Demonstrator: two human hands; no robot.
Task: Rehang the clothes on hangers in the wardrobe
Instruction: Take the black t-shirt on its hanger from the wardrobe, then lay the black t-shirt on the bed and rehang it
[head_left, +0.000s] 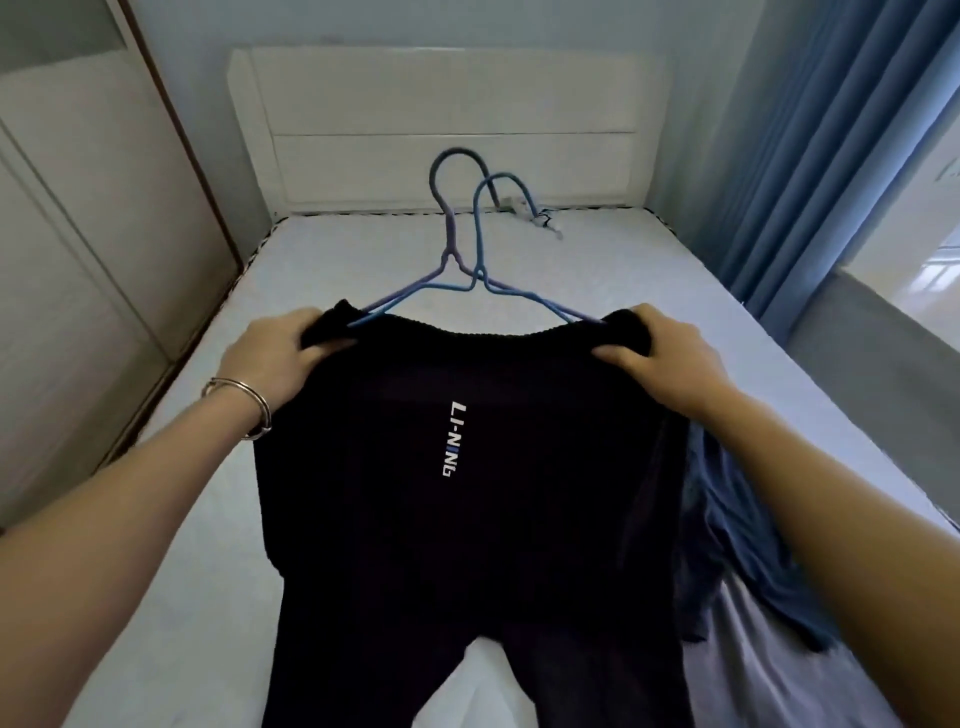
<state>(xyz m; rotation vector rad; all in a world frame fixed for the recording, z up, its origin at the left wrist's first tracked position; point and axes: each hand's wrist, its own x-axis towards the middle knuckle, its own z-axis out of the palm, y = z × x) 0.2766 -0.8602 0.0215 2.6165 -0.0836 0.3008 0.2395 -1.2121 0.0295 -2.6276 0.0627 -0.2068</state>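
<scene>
Black trousers (467, 519) with a white "LI-NING" print hang in front of me over the bed, their waistband stretched between my hands. My left hand (275, 358) grips the waistband's left corner. My right hand (660, 358) grips its right corner. Two blue wire hangers (467, 249) lie on the mattress just beyond the waistband, hooks pointing toward the headboard; their lower bars are hidden behind the trousers.
The white bed (337, 260) fills the middle, with a white headboard (447, 130) at the far end. A blue garment (737, 545) lies crumpled at the right under my forearm. Wardrobe doors (78, 234) stand at the left, blue curtains (831, 156) at the right.
</scene>
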